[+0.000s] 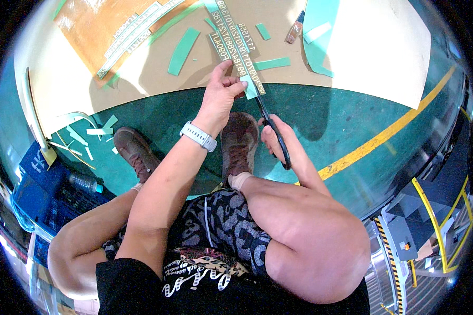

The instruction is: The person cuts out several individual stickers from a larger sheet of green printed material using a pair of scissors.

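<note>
My left hand (222,93) pinches the near end of a long narrow strip of mirrored characters (235,46), with green tape along it. The strip runs away from me over a tan sheet (341,63). Around the black handles of a pair of scissors (285,153), my right hand (289,137) is closed. The scissors point up toward the strip's near end, where a light green piece of tape (251,88) shows. Their blades lie mostly hidden under or behind the strip, so I cannot tell whether they are cutting.
Green tape pieces (183,51) lie on the sheet, beside a larger green piece (316,39). An orange-brown panel (84,31) with lettered strips is at far left. Scraps (79,136) litter the green floor by my shoe. A blue crate (58,205) holds a bottle (85,183).
</note>
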`<action>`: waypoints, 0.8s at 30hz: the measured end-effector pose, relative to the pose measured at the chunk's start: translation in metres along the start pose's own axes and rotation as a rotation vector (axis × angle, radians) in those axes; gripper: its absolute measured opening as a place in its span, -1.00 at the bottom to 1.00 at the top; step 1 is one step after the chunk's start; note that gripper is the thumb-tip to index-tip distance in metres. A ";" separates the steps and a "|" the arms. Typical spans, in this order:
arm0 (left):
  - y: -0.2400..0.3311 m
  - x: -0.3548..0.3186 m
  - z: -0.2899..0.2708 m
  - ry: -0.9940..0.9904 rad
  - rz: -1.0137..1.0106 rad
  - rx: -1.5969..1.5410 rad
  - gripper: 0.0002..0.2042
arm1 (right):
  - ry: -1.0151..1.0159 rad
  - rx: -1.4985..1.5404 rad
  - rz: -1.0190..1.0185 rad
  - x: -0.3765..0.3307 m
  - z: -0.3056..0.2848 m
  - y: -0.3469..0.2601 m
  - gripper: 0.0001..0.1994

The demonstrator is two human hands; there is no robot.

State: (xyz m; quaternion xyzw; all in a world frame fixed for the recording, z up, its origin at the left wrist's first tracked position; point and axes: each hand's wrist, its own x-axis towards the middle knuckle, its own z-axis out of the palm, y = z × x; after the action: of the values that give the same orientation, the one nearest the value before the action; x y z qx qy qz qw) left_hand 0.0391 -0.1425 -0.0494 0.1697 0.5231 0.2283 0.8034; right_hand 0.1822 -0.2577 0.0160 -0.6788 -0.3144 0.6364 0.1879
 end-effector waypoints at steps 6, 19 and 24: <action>0.003 -0.001 0.001 0.016 -0.019 0.010 -0.36 | -0.006 -0.017 0.010 0.001 0.000 -0.001 -0.54; 0.006 0.000 0.002 0.031 -0.021 0.064 -0.36 | -0.004 -0.045 0.031 0.006 -0.001 -0.012 -0.58; 0.004 0.001 0.001 0.026 0.000 0.064 -0.36 | 0.019 -0.102 0.024 0.007 0.000 -0.015 -0.60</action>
State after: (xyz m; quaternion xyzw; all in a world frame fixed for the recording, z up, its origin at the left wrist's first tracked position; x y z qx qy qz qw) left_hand 0.0397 -0.1387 -0.0482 0.1921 0.5407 0.2135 0.7907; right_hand 0.1798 -0.2421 0.0209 -0.6972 -0.3365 0.6154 0.1481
